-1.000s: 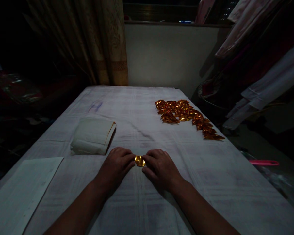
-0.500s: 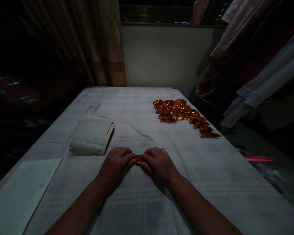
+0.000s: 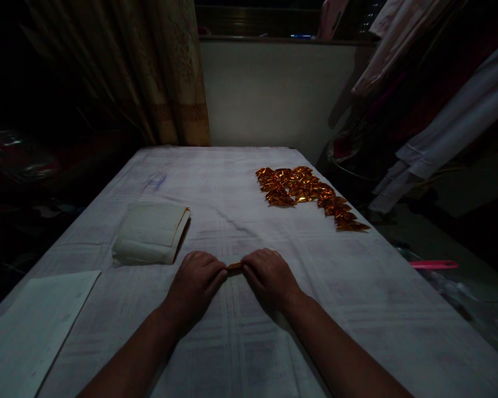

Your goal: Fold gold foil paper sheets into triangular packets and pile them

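Note:
Between my two hands is a small piece of gold foil paper [image 3: 234,267], of which only a narrow strip shows. My left hand [image 3: 198,279] pinches its left end with thumb and fingers. At the other end my right hand [image 3: 271,276] has its fingers closed on the same foil. Both hands are low over the checked cloth on the table. Farther back on the right lie several folded gold foil pieces [image 3: 302,188], shiny and pointed, set close together.
A folded pale paper packet [image 3: 151,232] lies left of my hands, and a flat white sheet [image 3: 37,326] is nearer the left edge. The table [image 3: 191,177] ends at a wall. Clothes [image 3: 431,132] hang at the right, a curtain [image 3: 178,83] at the back left.
The foil between my hands now shows as a thinner strip, its face tipped away. My right fingers have drawn closer together. The view has shifted slightly.

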A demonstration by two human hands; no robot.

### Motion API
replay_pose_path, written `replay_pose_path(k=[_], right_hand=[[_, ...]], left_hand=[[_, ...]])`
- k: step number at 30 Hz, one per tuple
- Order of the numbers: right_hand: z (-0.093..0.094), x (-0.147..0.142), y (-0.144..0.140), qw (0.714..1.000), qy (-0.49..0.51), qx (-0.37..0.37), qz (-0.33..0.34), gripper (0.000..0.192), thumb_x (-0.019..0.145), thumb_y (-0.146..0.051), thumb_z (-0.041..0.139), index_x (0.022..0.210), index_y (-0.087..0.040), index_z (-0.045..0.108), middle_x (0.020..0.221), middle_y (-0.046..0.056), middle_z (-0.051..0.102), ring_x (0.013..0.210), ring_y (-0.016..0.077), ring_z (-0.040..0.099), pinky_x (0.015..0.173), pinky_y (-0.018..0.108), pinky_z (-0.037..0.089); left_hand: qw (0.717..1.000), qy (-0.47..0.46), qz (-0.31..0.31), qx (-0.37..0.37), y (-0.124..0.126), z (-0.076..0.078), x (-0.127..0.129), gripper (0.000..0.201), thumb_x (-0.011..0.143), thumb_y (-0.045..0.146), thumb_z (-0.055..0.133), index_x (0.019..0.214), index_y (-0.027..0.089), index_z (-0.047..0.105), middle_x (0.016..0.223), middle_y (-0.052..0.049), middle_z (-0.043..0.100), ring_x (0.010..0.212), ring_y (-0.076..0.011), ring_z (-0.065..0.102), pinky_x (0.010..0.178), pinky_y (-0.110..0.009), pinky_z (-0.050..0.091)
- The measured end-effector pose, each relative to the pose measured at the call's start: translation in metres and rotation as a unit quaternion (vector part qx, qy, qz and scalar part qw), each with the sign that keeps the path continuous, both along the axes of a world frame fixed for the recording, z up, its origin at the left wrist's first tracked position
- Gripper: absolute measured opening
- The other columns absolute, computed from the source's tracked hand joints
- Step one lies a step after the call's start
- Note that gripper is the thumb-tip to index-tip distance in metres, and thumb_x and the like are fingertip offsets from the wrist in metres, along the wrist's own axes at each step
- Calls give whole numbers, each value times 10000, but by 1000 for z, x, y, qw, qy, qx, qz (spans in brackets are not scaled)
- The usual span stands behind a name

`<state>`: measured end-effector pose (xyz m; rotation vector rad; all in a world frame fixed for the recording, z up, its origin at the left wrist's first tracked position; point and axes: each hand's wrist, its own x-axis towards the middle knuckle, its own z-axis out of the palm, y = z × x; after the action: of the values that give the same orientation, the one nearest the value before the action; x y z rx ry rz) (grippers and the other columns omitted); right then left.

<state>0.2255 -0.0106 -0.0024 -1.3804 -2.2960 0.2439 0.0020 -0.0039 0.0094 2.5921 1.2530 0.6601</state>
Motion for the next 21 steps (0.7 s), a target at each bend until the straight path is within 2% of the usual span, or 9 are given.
replay_pose_path(k=[4, 7, 14, 21], right_hand=[[0, -3, 2, 997, 47, -30, -57, 102, 924, -189, 603, 1003, -194, 667, 921, 53, 724, 862, 213, 623, 797, 327, 379], [2, -6, 2, 993, 58, -53, -89, 43, 908, -187, 619, 932, -205, 651, 848, 34, 706, 814, 206, 617, 771, 316, 376], [3, -9, 1, 992, 54, -53, -99, 73, 925, -189, 592, 865, -216, 623, 844, 23, 693, 803, 199, 596, 753, 313, 358], [-3, -9, 3, 994, 29, -35, -96, 100, 947, -205, 559, 873, -219, 625, 856, 33, 673, 809, 202, 594, 752, 318, 370]], left_hand=[[1000, -9, 21, -5, -1, -1, 1, 229, 1007, 317, 515, 886, 205, 675, 797, -24, 652, 794, -209, 581, 819, -391, 420], [999, -15, 35, 1, -3, -2, 3, 209, 1012, 306, 494, 952, 203, 665, 834, -32, 672, 806, -215, 597, 847, -408, 426], [996, -15, 72, 56, -5, -11, 10, 176, 997, 260, 481, 1047, 194, 636, 944, -67, 714, 882, -249, 620, 866, -429, 443], [996, 7, 78, 43, -3, -10, 12, 157, 988, 241, 475, 1054, 202, 613, 934, -67, 709, 869, -251, 608, 868, -433, 439]])
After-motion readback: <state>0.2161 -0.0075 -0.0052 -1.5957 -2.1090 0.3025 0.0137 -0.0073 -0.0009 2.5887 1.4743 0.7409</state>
